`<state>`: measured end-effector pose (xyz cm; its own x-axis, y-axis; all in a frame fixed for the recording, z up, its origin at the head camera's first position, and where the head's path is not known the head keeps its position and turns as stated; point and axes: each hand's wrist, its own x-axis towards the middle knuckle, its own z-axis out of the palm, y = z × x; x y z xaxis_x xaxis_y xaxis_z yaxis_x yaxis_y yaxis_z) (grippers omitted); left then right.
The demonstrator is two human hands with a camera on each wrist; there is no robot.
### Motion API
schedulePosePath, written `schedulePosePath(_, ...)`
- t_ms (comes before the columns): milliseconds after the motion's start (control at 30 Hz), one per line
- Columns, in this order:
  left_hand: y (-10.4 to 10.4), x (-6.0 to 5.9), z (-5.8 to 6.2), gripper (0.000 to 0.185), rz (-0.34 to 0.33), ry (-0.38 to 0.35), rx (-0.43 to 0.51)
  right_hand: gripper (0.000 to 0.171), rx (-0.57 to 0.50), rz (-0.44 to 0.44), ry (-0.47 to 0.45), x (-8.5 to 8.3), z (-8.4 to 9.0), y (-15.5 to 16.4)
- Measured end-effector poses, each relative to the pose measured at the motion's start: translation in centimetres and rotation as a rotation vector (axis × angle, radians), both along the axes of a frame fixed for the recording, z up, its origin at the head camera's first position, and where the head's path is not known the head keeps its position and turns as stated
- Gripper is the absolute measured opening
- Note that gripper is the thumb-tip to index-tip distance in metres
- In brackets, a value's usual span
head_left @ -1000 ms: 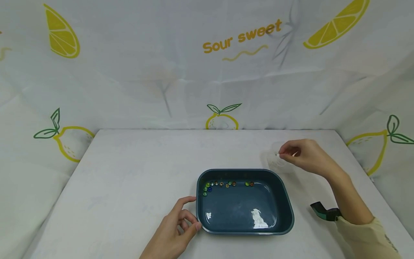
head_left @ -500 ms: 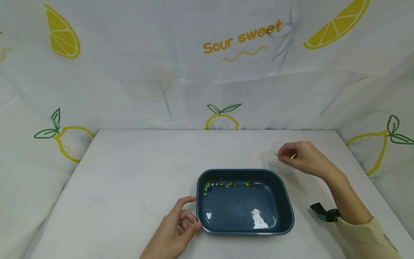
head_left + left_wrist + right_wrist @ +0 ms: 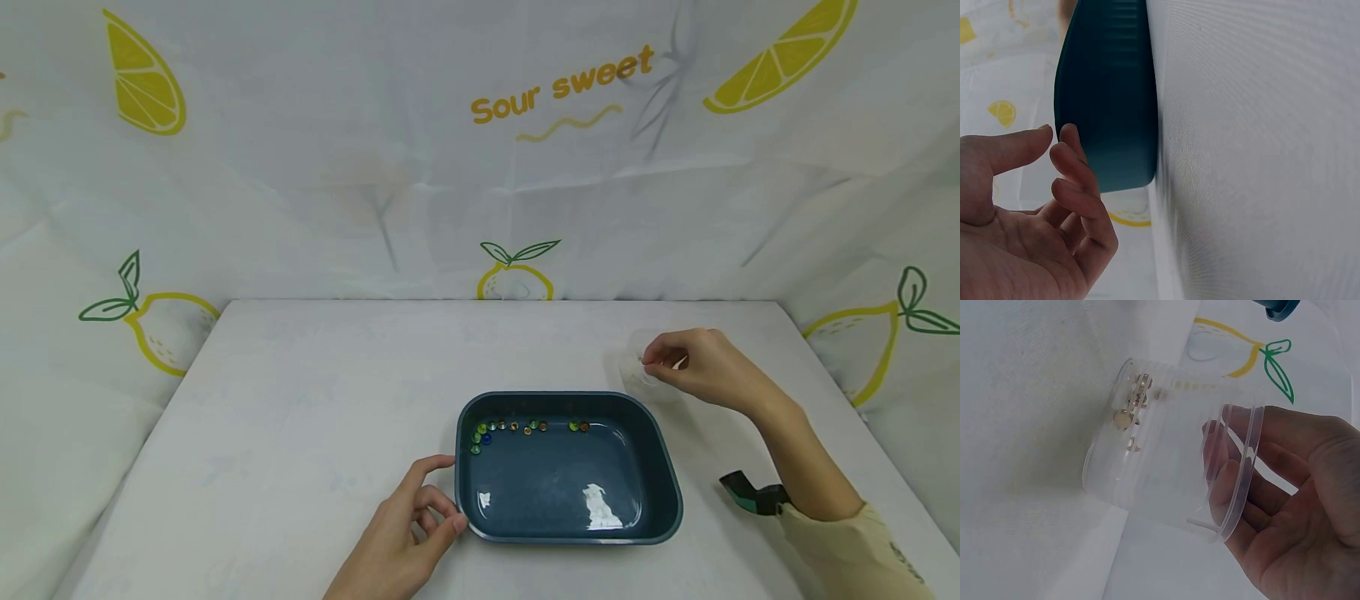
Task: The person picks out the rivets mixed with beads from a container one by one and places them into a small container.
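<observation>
My left hand (image 3: 408, 529) is at the left side of a dark blue-green tray (image 3: 555, 539); its index fingertip meets the wall and its thumb lies near the front corner, fingers loosely bent. Inside the tray, several small coloured glass gems (image 3: 492, 426) lie along the back and left sides. My right hand (image 3: 697, 362) is over a clear plastic cup (image 3: 1166, 456), with curled fingertips together at its mouth. Several small shiny gems (image 3: 1124, 419) are at the cup's bottom. Whether anything is between the right fingertips is hidden.
The tray and cup stand on a white-covered table (image 3: 315, 417), the cup behind the tray's right end. A white lemon-print cloth (image 3: 337, 167) hangs at the back and sides. A black and green wrist device (image 3: 753, 493) is on the right forearm.
The right hand has lowered slightly at the cup's mouth since a second ago, and a small pale bit at its fingertips no longer shows. The left hand and tray stay put.
</observation>
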<state>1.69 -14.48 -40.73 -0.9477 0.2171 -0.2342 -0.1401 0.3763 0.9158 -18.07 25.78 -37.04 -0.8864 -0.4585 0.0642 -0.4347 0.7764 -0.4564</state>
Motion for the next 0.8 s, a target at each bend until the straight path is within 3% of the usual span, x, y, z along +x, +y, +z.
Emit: schedulePosePath(800, -0.1, 0.0, 0.0, 0.064, 0.001, 0.002, 0.001, 0.009, 0.016, -0.015, 0.069, 0.2, 1.0, -0.4)
